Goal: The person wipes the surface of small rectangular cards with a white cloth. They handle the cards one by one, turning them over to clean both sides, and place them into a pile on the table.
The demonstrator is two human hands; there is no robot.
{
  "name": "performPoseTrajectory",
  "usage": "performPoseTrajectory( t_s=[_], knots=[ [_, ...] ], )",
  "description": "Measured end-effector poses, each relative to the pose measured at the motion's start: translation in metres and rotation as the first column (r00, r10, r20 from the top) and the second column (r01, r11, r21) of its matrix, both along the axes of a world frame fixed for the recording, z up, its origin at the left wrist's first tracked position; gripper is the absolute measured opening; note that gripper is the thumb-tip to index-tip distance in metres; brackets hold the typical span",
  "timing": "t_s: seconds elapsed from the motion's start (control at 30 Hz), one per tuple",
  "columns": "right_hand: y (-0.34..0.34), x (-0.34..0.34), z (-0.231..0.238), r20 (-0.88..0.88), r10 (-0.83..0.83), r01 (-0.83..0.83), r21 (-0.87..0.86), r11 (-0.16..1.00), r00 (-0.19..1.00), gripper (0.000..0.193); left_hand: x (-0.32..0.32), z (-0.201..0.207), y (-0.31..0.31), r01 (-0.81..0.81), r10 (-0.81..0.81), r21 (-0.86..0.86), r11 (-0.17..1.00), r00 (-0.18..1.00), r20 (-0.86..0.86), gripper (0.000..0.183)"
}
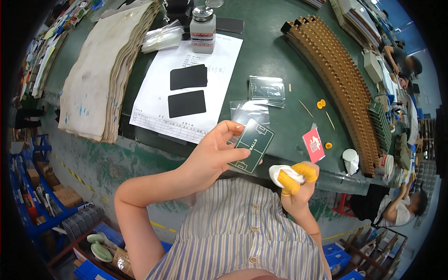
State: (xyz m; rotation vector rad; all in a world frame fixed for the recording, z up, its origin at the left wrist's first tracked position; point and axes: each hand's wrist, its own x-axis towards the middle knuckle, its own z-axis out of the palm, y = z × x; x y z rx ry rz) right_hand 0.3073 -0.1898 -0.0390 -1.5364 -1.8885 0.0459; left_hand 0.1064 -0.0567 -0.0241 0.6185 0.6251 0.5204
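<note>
My left hand [218, 148] grips a dark green card [255, 151] printed with pale playing-field lines, thumb on its face and fingers behind it. To its right, my right hand [297, 192] wears yellow finger cots and is closed around a bunched white cloth [281, 176], apart from the card. Beyond the card lie a clear plastic bag [249, 114] and a small stack of similar green cards [267, 89]. Two groups of black cards [186, 103] rest on a printed paper sheet [158, 100]. A red card [313, 144] lies to the right.
A pump bottle [203, 32] stands at the back beside clear plastic sleeves [163, 36]. Thick stacked sheets [105, 70] occupy the left. A long slotted brown rack [333, 84] curves along the right. Loose yellow finger cots [321, 103], thin sticks [306, 108] and a white jar [350, 159] sit nearby.
</note>
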Motion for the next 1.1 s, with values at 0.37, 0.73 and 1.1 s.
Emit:
performPoseTrajectory(
  t_s=[0.37, 0.73, 1.1],
  knots=[
    [-0.013, 0.025, -0.011, -0.296, -0.321, 0.332, -0.014, 0.943, 0.900, 0.028, 0.007, 0.001, 0.002, 0.221, -0.214, -0.147, 0.964, 0.975, 0.060, 0.044],
    [-0.009, 0.030, -0.015, -0.841, -0.220, 0.249, -0.106, 0.963, 0.494, 0.030, 0.021, 0.003, -0.001, 0.424, -0.422, 0.051, 0.904, 0.906, -0.041, 0.039],
    [-0.008, 0.026, -0.012, -0.954, -0.202, 0.026, -0.201, 0.979, 0.221, 0.054, 0.041, 0.020, -0.005, 0.510, -0.418, 0.290, 0.810, 0.848, -0.325, 0.062]
  ],
)
